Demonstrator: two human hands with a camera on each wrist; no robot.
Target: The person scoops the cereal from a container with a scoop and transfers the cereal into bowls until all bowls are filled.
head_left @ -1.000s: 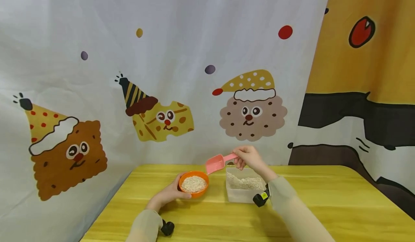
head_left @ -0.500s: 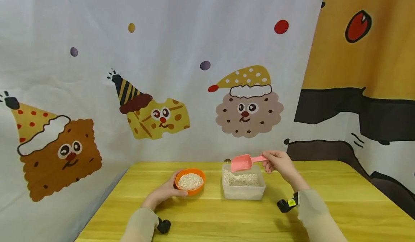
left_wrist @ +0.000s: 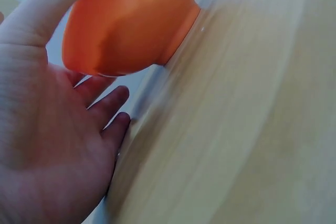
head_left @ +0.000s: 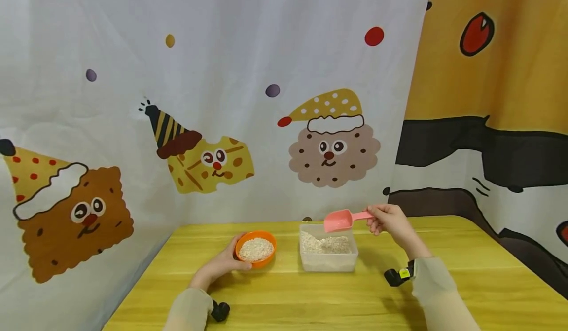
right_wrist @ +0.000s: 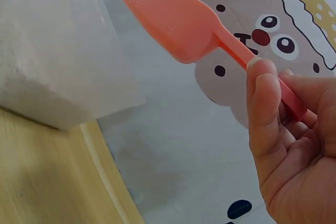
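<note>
An orange bowl (head_left: 262, 262) of pale rolled oats (head_left: 256, 249) stands on the table. My left hand (head_left: 222, 263) holds it from the left, thumb on the near side; in the left wrist view the bowl (left_wrist: 136, 19) hides part of the fingers. With my right hand (head_left: 390, 222) I pinch the handle of a pink scoop (head_left: 339, 220). The scoop is above the back of a translucent plastic box (head_left: 328, 262) of oats (head_left: 330, 244). In the right wrist view only a few specks show on the scoop (right_wrist: 173, 19).
The yellow wood-grain table (head_left: 288, 301) ends at a white curtain (head_left: 266, 40) printed with cartoon figures. The box stands to the right of the bowl, with a strip of tabletop between them.
My right hand has carried the scoop rightward from beside the bowl to above the box. My left hand stays at the bowl. The head view has shifted slightly.
</note>
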